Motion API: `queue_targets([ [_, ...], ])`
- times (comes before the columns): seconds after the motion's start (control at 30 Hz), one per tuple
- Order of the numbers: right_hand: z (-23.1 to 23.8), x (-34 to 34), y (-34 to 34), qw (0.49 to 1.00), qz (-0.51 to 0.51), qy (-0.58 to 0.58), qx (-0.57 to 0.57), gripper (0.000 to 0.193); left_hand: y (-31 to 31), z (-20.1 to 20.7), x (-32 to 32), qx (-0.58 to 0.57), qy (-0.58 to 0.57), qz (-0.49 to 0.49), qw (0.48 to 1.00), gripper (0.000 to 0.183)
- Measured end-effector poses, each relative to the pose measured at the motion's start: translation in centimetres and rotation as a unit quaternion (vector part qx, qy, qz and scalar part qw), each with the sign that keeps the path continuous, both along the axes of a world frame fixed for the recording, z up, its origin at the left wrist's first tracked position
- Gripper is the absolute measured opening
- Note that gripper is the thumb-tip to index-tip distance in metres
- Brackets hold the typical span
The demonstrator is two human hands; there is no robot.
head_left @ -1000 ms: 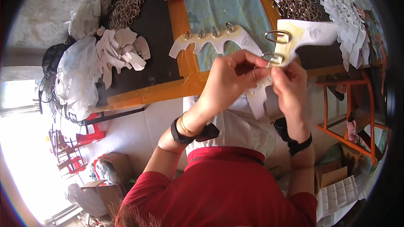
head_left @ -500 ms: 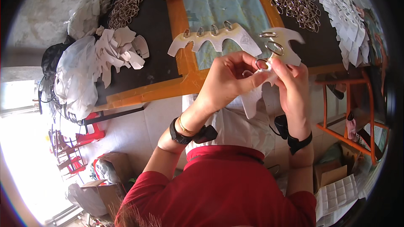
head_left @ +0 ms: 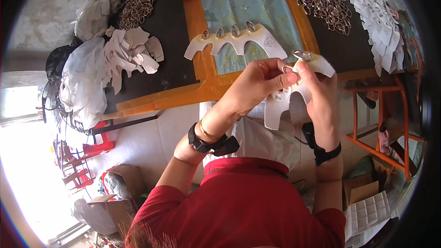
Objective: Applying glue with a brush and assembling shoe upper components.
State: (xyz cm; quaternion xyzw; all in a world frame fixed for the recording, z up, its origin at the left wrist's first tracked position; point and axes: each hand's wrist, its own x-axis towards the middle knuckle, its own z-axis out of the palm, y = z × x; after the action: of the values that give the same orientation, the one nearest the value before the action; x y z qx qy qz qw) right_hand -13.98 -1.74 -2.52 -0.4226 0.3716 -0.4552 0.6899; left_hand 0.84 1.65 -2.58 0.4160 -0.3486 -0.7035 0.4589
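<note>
Above the table's near edge, a white scalloped piece [head_left: 277, 111] with finger-like tabs is held between my two hands. My right hand [head_left: 323, 98] is closed on it, thumb pressed on its yellowish edge. A shiny oval metal ring [head_left: 302, 55] sits on its far part. My left hand [head_left: 257, 85] is closed in a pinch at a metal ring [head_left: 285, 69] on the same edge; its fingertips partly hide that ring. Beyond my hands, a similar scalloped piece [head_left: 239, 45] lies on the table with several oval rings along its yellowish edge.
Metal rings lie heaped at the far right [head_left: 319, 2] and far left [head_left: 140, 7]. White pieces [head_left: 133, 50] are piled beside a plastic bag [head_left: 82, 82] on the left. More white pieces [head_left: 376, 23] hang at the right, above an orange metal frame [head_left: 380, 119]. Brown tape [head_left: 161, 100] edges the table.
The held piece has turned and tilted between my hands; its far part has come nearer and its rings sit differently. My left hand has shifted slightly right, still pinching.
</note>
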Motion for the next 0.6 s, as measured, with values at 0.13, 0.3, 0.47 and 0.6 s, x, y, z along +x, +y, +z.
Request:
queue_targets([
  [0.13,-0.7,-2.1,-1.2,0.99,0.114,-0.063,0.059,0.033,-0.3,-1.4,-0.5,-0.041,0.059,0.07,0.995,0.016],
  [0.3,-0.8,-2.4,0.2,0.99,0.088,0.112,0.006,0.028,0.6,-2.2,-1.9,-0.012,0.048,0.13,0.99,0.016],
  [0.47,-3.5,-5.7,1.8,0.986,0.102,0.122,0.046,0.027,2.4,-3.3,-3.1,-0.025,0.006,0.075,0.997,0.019],
  [0.6,-3.9,-7.4,2.9,0.985,0.106,0.087,0.104,0.034,3.8,-2.4,-2.9,0.024,-0.012,0.006,1.0,0.016],
])
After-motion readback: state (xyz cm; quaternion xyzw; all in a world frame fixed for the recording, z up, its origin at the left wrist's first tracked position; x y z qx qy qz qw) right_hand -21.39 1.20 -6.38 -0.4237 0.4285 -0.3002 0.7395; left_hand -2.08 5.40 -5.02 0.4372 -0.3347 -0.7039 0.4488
